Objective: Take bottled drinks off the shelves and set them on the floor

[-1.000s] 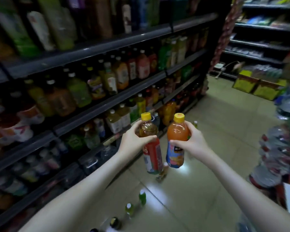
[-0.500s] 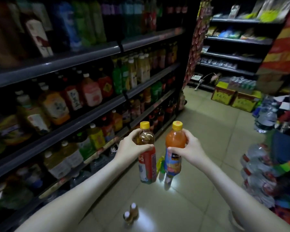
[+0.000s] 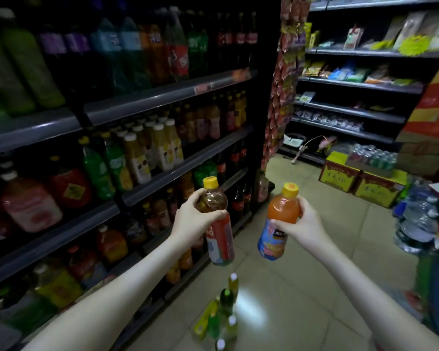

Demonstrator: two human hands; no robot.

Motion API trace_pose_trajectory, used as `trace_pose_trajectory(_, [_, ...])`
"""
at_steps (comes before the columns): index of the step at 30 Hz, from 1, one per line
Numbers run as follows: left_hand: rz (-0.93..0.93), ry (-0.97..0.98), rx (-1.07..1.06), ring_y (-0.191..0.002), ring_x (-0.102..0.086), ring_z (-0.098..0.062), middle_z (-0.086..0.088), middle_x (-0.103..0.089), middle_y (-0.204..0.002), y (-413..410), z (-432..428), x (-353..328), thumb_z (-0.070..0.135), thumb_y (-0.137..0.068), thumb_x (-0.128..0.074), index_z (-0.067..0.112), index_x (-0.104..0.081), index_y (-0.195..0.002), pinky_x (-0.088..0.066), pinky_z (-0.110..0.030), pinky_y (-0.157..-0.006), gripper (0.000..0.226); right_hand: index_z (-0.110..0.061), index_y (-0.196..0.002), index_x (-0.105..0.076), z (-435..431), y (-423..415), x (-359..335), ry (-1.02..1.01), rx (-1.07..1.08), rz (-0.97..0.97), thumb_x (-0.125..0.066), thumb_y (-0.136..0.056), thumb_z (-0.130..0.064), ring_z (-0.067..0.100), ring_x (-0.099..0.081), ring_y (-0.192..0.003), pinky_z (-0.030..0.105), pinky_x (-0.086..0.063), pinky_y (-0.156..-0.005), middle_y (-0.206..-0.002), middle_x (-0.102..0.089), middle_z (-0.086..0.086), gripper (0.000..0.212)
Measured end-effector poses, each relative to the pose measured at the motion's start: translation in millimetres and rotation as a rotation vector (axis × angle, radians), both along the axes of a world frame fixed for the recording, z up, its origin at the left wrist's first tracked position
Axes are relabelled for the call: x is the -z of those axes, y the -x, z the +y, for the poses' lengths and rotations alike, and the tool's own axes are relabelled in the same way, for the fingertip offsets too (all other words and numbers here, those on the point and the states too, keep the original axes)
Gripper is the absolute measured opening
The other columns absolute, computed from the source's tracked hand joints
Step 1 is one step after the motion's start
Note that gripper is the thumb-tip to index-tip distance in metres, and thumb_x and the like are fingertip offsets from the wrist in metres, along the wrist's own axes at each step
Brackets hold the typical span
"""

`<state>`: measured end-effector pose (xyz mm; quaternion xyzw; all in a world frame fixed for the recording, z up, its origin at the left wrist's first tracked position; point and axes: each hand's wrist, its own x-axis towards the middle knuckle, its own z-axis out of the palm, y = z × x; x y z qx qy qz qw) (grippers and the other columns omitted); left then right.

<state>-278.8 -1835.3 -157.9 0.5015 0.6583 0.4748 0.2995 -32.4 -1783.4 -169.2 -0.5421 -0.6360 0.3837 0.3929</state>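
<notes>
Each of the hands, left hand [image 3: 193, 224] and right hand [image 3: 302, 225], grips a full, weighty, smooth plastic bottle high at the shoulder: tea bottle [image 3: 217, 224], orange juice bottle [image 3: 279, 221].

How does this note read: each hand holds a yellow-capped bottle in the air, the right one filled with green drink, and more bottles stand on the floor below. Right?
Not quite: the head view shows the right hand holding an orange drink bottle, not a green one. Otherwise yes: the left hand holds the amber bottle, both yellow-capped, and the floor bottles stand below.
</notes>
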Motion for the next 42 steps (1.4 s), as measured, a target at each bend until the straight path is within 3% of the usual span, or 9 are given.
trace_pose_trajectory(5, [-0.017,-0.001,-0.109,-0.092,-0.057,0.001,0.016,-0.059,-0.102,-39,102,-8,0.038,-0.069,-0.083,0.034,-0.050,-0.126,-0.043,-0.012,-0.068,0.066,-0.021,-0.117,-0.048,126,-40,-13,-0.050,-0.104,0.018,-0.085,-0.067,-0.008,0.019,-0.060,-0.099,0.025,-0.044,-0.077,-0.108,-0.060,-0.001,0.064])
trace_pose_trajectory(13, [-0.018,0.015,-0.264,-0.095,-0.057,0.003,0.016,-0.063,-0.106,-51,256,-7,0.037,-0.068,-0.084,0.036,-0.054,-0.123,-0.045,-0.015,-0.071,0.062,-0.029,-0.117,-0.042,312,-34,-11,-0.034,-0.175,0.071,-0.087,-0.066,-0.013,0.018,-0.057,-0.098,0.027,-0.041,-0.080,-0.111,-0.057,-0.002,0.070])
trace_pose_trajectory(18, [-0.007,0.009,-0.320,-0.102,-0.059,-0.007,0.015,-0.063,-0.108,-38,359,-2,0.036,-0.067,-0.084,0.034,-0.056,-0.122,-0.048,-0.026,-0.086,0.062,-0.028,-0.119,-0.041,419,-18,-7,-0.034,-0.239,0.063,-0.085,-0.068,-0.013,0.017,-0.055,-0.102,0.028,-0.041,-0.081,-0.113,-0.053,-0.003,0.069])
trace_pose_trajectory(22, [-0.011,0.017,-0.345,-0.098,-0.060,-0.005,0.014,-0.062,-0.107,-29,427,-7,0.033,-0.070,-0.083,0.034,-0.053,-0.123,-0.046,-0.017,-0.075,0.061,-0.029,-0.120,-0.038,498,0,-12,-0.060,-0.318,0.063,-0.081,-0.072,-0.010,0.016,-0.054,-0.102,0.026,-0.040,-0.082,-0.108,-0.051,-0.009,0.067])
trace_pose_trajectory(26, [0.013,0.009,-0.464,-0.094,-0.058,0.000,0.012,-0.062,-0.109,-27,471,-7,0.036,-0.073,-0.082,0.032,-0.049,-0.131,-0.043,-0.009,-0.070,0.067,-0.033,-0.121,-0.037,559,27,-12,-0.092,-0.373,0.136,-0.081,-0.074,-0.011,0.011,-0.053,-0.098,0.010,-0.043,-0.072,-0.113,-0.050,-0.009,0.068])
trace_pose_trajectory(29, [0.051,-0.014,-0.554,-0.099,-0.054,-0.002,0.011,-0.059,-0.113,-22,500,-3,0.036,-0.074,-0.080,0.036,-0.045,-0.133,-0.044,-0.016,-0.083,0.068,-0.037,-0.123,-0.036,606,57,-6,-0.108,-0.475,0.161,-0.081,-0.076,-0.013,0.010,-0.052,-0.102,0.003,-0.042,-0.071,-0.119,-0.048,-0.008,0.069])
trace_pose_trajectory(32, [0.036,-0.023,-0.639,-0.103,-0.047,0.000,0.013,-0.055,-0.111,-12,530,5,0.034,-0.075,-0.080,0.038,-0.043,-0.134,-0.042,-0.021,-0.087,0.070,-0.039,-0.124,-0.034,652,90,5,-0.117,-0.603,0.141,-0.080,-0.077,-0.015,0.012,-0.050,-0.108,0.009,-0.039,-0.077,-0.124,-0.046,-0.006,0.070])
trace_pose_trajectory(38, [-0.005,0.026,-0.809,-0.108,-0.059,-0.010,0.008,-0.062,-0.114,10,577,17,0.041,-0.069,-0.083,0.048,-0.042,-0.127,-0.048,-0.024,-0.086,0.071,-0.039,-0.120,-0.037,730,146,22,-0.131,-0.786,0.138,-0.081,-0.073,-0.010,0.014,-0.050,-0.110,0.020,-0.039,-0.087,-0.122,-0.048,-0.006,0.071])
trace_pose_trajectory(42, [-0.038,0.006,-0.924,-0.104,-0.061,-0.007,0.009,-0.065,-0.113,13,589,21,0.038,-0.069,-0.084,0.047,-0.044,-0.128,-0.050,-0.025,-0.088,0.072,-0.033,-0.123,-0.037,759,179,31,-0.075,-0.861,0.159,-0.081,-0.072,-0.007,0.014,-0.051,-0.108,0.025,-0.039,-0.091,-0.115,-0.049,-0.011,0.073])
